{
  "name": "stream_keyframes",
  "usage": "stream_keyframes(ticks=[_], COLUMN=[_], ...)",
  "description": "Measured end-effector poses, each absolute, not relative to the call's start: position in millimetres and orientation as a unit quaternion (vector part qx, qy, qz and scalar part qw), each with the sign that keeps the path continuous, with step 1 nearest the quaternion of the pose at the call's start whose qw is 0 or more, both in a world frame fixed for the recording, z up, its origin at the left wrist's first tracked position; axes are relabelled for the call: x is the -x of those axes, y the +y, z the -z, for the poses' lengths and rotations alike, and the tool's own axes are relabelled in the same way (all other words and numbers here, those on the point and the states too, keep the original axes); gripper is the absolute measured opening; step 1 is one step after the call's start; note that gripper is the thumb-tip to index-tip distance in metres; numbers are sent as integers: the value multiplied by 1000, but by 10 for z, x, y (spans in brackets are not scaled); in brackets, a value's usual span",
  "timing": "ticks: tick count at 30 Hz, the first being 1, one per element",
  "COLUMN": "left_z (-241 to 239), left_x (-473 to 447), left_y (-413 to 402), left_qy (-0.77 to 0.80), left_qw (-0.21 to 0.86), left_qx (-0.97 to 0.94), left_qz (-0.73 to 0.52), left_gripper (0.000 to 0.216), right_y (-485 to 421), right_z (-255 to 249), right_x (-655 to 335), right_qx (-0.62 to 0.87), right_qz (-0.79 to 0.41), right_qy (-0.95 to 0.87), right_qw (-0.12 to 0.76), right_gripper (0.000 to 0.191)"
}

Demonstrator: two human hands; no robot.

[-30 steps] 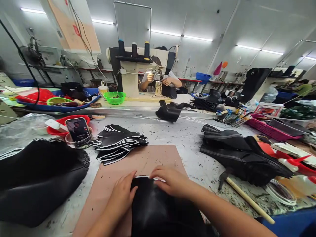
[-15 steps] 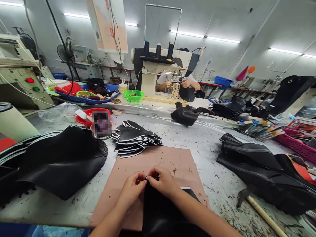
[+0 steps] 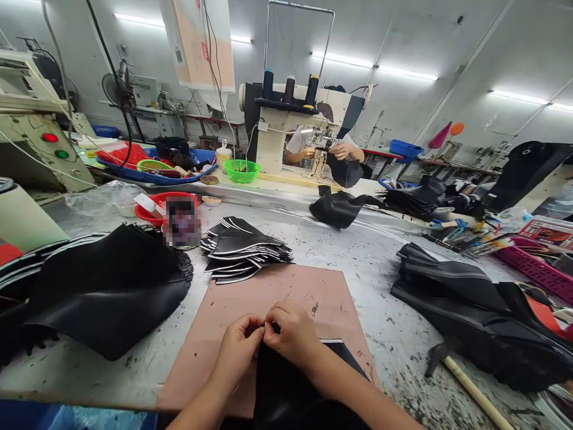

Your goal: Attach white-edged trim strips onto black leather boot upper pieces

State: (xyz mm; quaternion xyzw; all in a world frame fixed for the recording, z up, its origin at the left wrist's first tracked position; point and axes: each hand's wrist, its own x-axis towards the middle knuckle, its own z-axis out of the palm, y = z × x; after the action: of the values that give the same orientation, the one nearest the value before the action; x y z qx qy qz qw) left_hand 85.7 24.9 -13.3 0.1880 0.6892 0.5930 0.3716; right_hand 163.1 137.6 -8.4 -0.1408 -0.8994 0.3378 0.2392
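Both my hands meet at the top edge of a black leather piece [image 3: 282, 388] that hangs down toward me over a pinkish-brown board [image 3: 224, 358]. My left hand [image 3: 242, 343] pinches the edge between thumb and forefinger. Right beside it, my right hand [image 3: 290, 331] grips the same edge, fingers curled. The fingertips nearly touch and hide the very spot they hold. Under my right forearm, another black piece with a white edge [image 3: 342, 352] lies on the board. Just beyond the board sits a stack of black pieces with white edges [image 3: 250, 248].
At left lies a large black leather pile [image 3: 111, 292]. A hammer [image 3: 470, 382] and more black pieces [image 3: 456, 298] lie at right. A red bowl [image 3: 156, 206] stands behind. Across the table, a co-worker's hands [image 3: 342, 151] hold black material at a sewing machine [image 3: 273, 143].
My right hand's fingers have curled in more and shifted slightly at the leather's edge. My left hand keeps its pinch. The co-worker's black piece has been raised a little.
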Motion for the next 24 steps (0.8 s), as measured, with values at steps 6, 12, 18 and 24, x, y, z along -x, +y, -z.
stream_keyframes(ticks=[6, 12, 18, 24], left_z=[124, 174, 207, 200], left_x=[-848, -793, -766, -787], left_y=[264, 287, 315, 322], left_qy=[698, 712, 718, 710], left_qw=[392, 402, 395, 393], left_qx=[-186, -189, -202, -222], left_qz=[-570, -545, -536, -540], left_gripper=[14, 13, 12, 14], right_y=[1405, 1496, 1468, 1349], right_z=[92, 142, 92, 128], right_x=[-1660, -1656, -1706, -1694], right_qx=[151, 195, 190, 178], right_qz=[-383, -389, -384, -349], right_qy=[-881, -868, -879, -896], right_qw=[232, 238, 208, 207], right_gripper=[12, 12, 13, 21])
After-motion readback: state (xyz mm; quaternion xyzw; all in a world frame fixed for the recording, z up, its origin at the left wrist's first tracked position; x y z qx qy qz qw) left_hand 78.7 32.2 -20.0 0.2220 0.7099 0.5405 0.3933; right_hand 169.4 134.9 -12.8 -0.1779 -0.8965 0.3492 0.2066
